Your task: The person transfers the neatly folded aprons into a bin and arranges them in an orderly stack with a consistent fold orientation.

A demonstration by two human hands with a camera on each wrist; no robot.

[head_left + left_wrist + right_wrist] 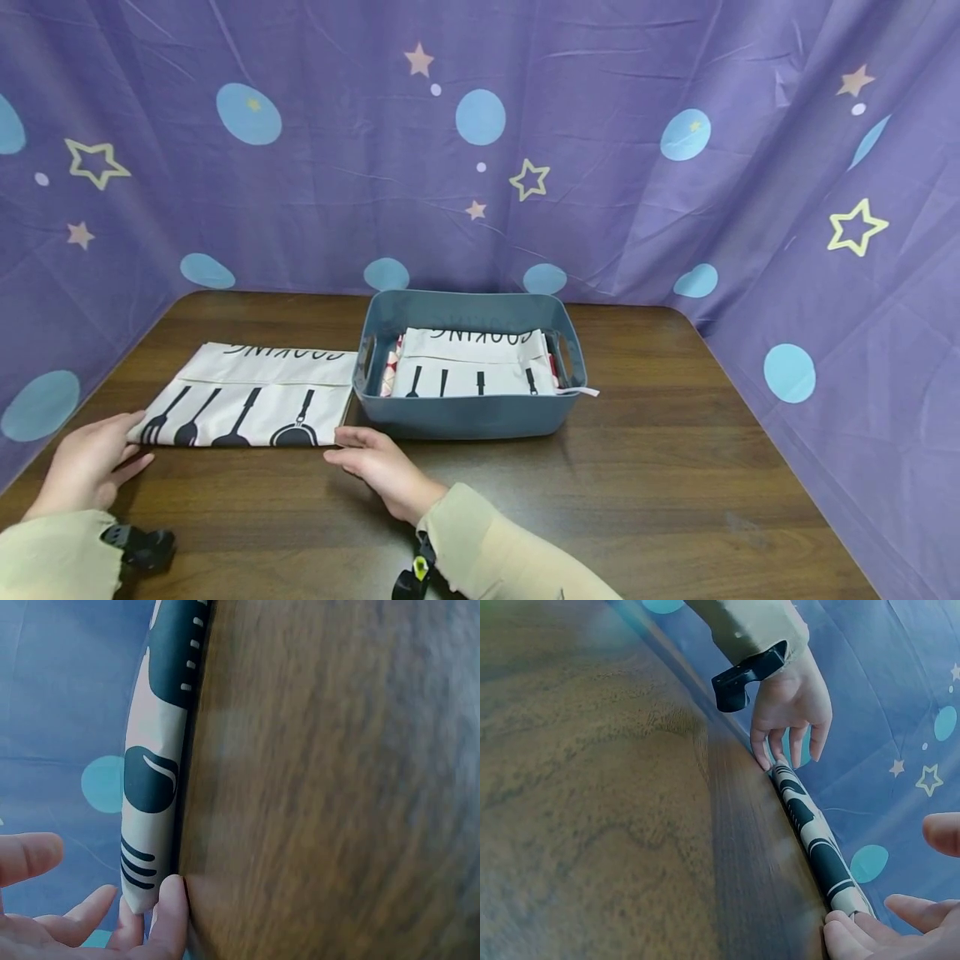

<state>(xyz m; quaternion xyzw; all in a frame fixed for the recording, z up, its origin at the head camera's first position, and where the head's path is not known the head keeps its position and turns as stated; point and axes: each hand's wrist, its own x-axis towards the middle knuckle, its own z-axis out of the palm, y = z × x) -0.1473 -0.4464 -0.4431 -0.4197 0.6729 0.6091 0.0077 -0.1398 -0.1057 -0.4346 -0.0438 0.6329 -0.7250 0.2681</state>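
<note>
A folded white cloth (247, 400) printed with black kitchen utensils and lettering lies flat on the table, left of a basket. At its near left corner is my left hand (88, 462), its fingertips touching the cloth's end while the thumb stands apart in the left wrist view. My right hand (386, 471) reaches the near right corner with extended fingers; in the right wrist view its fingertips (844, 930) meet the cloth's edge and the thumb is held away. The blue-grey basket (465, 417) holds a similar folded printed cloth (472, 358).
Red-and-white patterned fabric (391, 367) shows along the inside of the basket, beneath the printed cloth. A white strap end (581, 391) hangs over its right rim. Behind the brown wooden table (645, 483) hangs a purple curtain (600, 208) with stars and dots.
</note>
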